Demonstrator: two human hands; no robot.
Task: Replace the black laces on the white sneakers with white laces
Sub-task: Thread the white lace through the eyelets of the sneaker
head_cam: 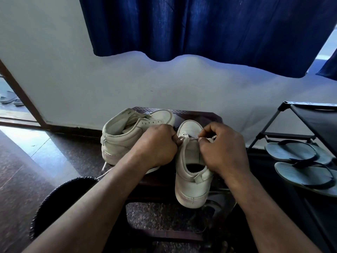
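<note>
both hands work the near sneaker (191,179) at the stool's (182,112) front edge; left hand (156,145) and right hand (221,148) each pinch the white lace (184,138); pull both ends evenly, keeping it flat.

Two sneakers are sitting on a stool (182,112), one (125,136) lying left of the other (191,179). Sandals (299,161) are lying right, under a rack (310,117).

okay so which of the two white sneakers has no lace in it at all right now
The left sneaker, lying tilted behind the left hand: its eyelets show bare. The right sneaker has a white lace that both hands are working.
</note>
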